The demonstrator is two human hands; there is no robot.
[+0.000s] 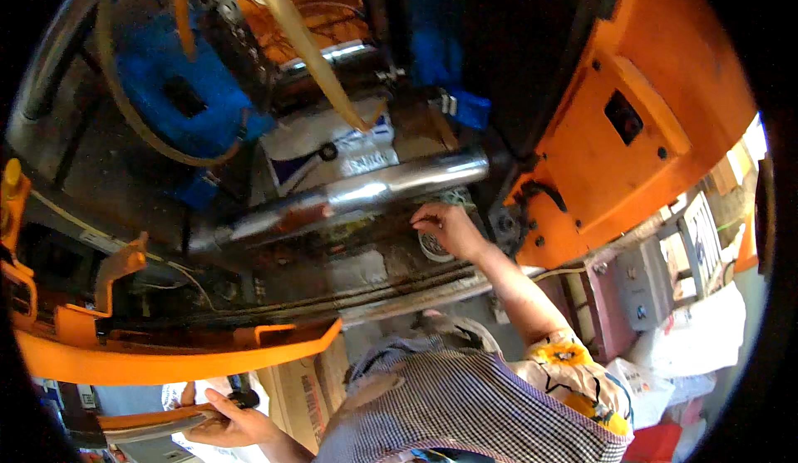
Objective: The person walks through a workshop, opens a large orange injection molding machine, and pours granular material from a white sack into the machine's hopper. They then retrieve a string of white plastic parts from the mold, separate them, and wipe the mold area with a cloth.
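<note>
The round tub [426,252] lies beneath the right hand [449,229]; the left hand [231,423] is at an orange-edged bar [150,422]. Whether either grip is closed, I cannot tell.

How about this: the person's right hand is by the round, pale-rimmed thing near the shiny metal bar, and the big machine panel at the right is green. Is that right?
Not quite: the head view shows that the big machine panel at the right is orange, not green. The right hand is indeed by the round, pale-rimmed thing near the shiny metal bar.
</note>
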